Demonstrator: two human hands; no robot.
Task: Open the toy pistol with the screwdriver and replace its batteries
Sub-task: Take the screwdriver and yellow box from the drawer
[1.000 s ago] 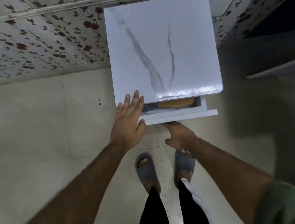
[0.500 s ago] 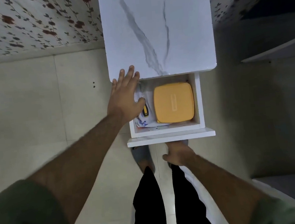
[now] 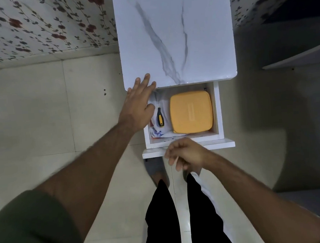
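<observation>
Left grip (image 3: 137, 104) extended forward, fingers straight and flat; right grip (image 3: 185, 153) lower, fingers loosely curled, holding nothing.

A yellow box (image 3: 191, 112) fills most of the open drawer (image 3: 188, 149); a narrow gap remains left of the box.

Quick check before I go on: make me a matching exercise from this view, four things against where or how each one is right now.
Things:
1. screwdriver
2. yellow box
3. left hand
4. right hand

States:
A. fingers loosely curled, empty, over the drawer front
B. fills the right part of the open drawer
C. fingers straight, tips on the marble top edge
D. lies on white cloth in the drawer's left part, shaft pointing toward the table

Pairs: 1-D, 2-B, 3-C, 4-A
</observation>
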